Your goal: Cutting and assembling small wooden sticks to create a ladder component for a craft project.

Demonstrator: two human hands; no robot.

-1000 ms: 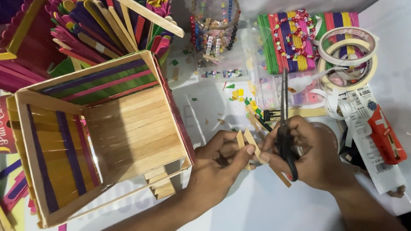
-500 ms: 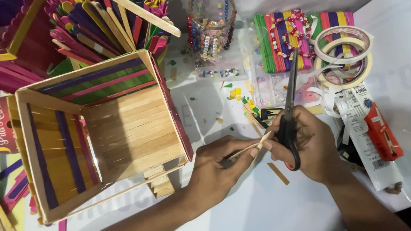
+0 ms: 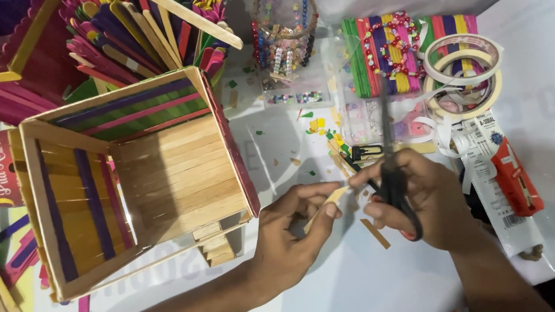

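The scissors [image 3: 393, 181] in the right hand [image 3: 419, 199] have now cut the stick [image 3: 324, 205] pinched in the left hand [image 3: 294, 228], and a cut piece [image 3: 375, 233] lies on the counter [image 3: 360, 278].

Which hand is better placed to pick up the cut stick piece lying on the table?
Left, probably. The right hand is threaded through the black scissors, while the left hand pinches only a thin wooden stick. The cut piece lies between both hands, beside the right one, so freeing left fingers looks simpler.
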